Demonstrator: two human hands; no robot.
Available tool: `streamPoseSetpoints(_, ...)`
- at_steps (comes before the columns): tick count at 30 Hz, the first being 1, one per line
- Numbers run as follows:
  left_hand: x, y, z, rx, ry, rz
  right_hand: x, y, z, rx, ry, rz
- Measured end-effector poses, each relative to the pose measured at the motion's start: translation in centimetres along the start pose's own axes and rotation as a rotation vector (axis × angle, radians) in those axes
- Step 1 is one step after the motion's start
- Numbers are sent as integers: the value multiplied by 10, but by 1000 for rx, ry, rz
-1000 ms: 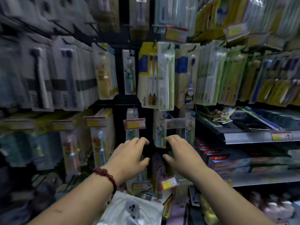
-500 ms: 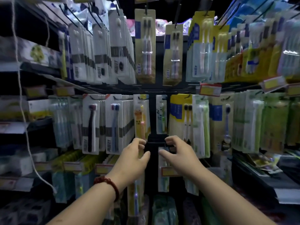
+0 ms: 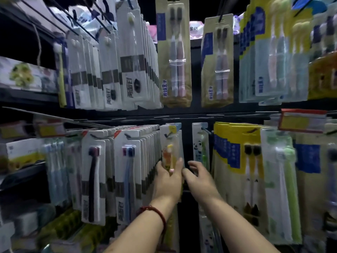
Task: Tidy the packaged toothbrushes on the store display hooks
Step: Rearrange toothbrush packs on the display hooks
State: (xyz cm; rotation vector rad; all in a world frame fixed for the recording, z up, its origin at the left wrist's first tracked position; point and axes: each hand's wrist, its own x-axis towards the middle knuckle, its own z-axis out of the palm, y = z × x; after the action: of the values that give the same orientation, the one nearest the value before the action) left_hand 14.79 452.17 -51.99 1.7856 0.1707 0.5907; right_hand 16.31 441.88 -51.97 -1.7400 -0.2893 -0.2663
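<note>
A clear pack with an orange and yellow children's toothbrush [image 3: 170, 143] hangs on a hook in the middle row. My left hand [image 3: 167, 178], with a red bead bracelet on its wrist, grips the lower part of this pack, thumb on its right edge. My right hand [image 3: 197, 177] is just beside it with fingers apart, holding nothing, in front of the dark gap below a panda toothbrush pack [image 3: 199, 143]. Rows of white toothbrush packs [image 3: 127, 172] hang tightly to the left.
Yellow and blue twin-brush packs [image 3: 235, 152] and green packs [image 3: 280, 179] hang to the right. Beige twin-brush packs [image 3: 174, 52] hang on the upper row. A red and yellow price tag [image 3: 300, 121] juts out at the right. Boxes sit on shelves at the far left.
The view has tilted up and moved closer to the hooks. My left hand has risen and closed on the children's toothbrush pack. My right hand has moved in beside it.
</note>
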Motion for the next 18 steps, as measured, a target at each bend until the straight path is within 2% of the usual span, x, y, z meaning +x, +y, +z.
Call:
streamPoseSetpoints(4,19,-2,2,-197,-36,24,17,-2,6,145,-21,40)
streamPoseSetpoints(13,38,-7,3,-351,-52,106,33,-4,28,289,-50,16)
streamPoseSetpoints(18,51,-19,5,-433,-103,66,36,1,38,332,-81,64)
